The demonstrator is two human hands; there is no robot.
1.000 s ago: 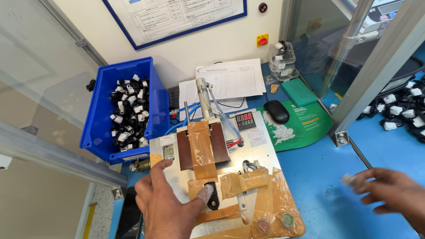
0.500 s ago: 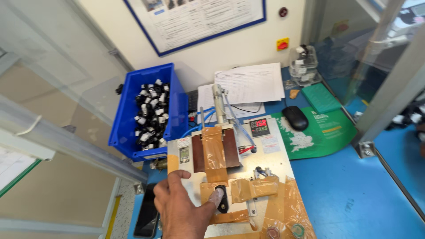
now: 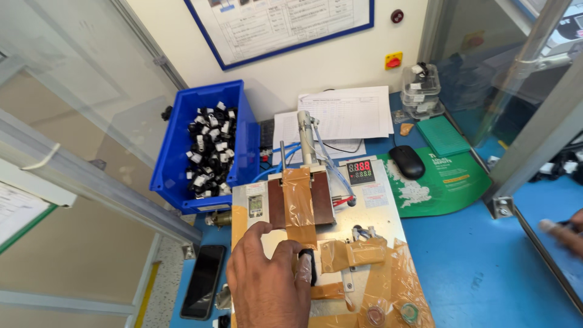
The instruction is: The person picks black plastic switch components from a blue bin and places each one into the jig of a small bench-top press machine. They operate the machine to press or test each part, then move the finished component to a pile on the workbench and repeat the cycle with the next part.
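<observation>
My left hand (image 3: 267,288) rests low on a metal fixture plate (image 3: 388,243) covered in brown tape. Its fingertips, one in a pale finger cot, pinch a small black part (image 3: 309,265) just below the taped brown block (image 3: 300,203). An upright pneumatic cylinder (image 3: 305,135) with blue hoses rises behind that block. Only the fingertips of my right hand (image 3: 562,231) show at the far right edge, above the blue table beyond an aluminium frame bar. Whether they hold anything is unclear.
A blue bin (image 3: 176,146) of small black-and-white parts stands at the back left. A red-digit controller (image 3: 360,171), papers (image 3: 352,112), a black mouse (image 3: 407,161) and a green mat (image 3: 449,182) lie behind and right of the fixture. A phone (image 3: 203,288) lies at the left.
My left hand has slid the black part up the plate toward the taped block. My right hand has drawn away to the right edge. The view has shifted and closed in.
</observation>
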